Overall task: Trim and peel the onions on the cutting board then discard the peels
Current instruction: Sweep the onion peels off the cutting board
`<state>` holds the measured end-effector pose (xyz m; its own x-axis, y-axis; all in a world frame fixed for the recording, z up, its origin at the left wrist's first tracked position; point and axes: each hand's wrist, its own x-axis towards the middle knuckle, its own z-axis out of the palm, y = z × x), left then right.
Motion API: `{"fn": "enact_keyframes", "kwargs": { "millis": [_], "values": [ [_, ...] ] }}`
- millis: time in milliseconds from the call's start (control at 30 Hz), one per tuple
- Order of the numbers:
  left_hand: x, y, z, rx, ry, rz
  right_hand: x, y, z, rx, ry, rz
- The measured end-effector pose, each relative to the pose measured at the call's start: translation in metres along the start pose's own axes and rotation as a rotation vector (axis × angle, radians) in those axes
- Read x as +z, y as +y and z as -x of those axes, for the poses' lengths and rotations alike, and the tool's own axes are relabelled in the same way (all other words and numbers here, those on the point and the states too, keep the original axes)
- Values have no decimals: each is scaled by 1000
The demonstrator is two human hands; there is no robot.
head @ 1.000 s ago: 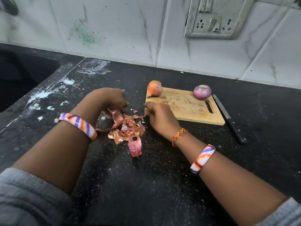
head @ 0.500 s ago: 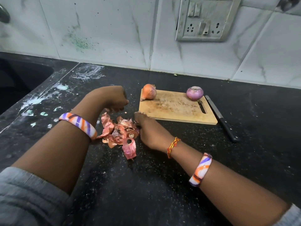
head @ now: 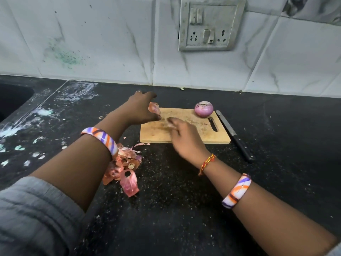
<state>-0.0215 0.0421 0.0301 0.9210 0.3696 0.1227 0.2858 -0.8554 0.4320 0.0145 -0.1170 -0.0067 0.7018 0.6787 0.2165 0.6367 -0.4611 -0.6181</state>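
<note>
My left hand grips the unpeeled onion; my right hand lies relaxed, fingers touching the cutting board.

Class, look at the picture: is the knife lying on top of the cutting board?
No. The knife lies on the black counter beside the right edge of the cutting board.

Black speckled worktop, smeared white at left. Wooden cutting board lying flat, knife just right of it, heap of onion peels beside its near-left corner.
</note>
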Motion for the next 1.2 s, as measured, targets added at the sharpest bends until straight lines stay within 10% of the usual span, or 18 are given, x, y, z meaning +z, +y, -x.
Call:
{"fn": "enact_keyframes", "kwargs": {
  "millis": [233, 467, 733, 1000, 1100, 1200],
  "values": [
    [24, -5, -26, -112, -3, 39, -13, 51, -37, 606, -172, 412],
    [20, -19, -36, -130, 144, 182, 8, 34, -30, -142, -376, 283],
    [-6, -42, -39, -347, 387, 691, 18, 52, -93, 143, -301, 504],
    [-12, -56, -33, -445, 406, 773, 36, 7, -66, -385, -631, 262],
    [-14, -65, -24, -442, 394, 743, 25, 8, -47, -326, -685, -57],
    [-15, -66, -18, -439, 383, 742, 20, 18, -59, -225, -516, 129]
  ]
}}
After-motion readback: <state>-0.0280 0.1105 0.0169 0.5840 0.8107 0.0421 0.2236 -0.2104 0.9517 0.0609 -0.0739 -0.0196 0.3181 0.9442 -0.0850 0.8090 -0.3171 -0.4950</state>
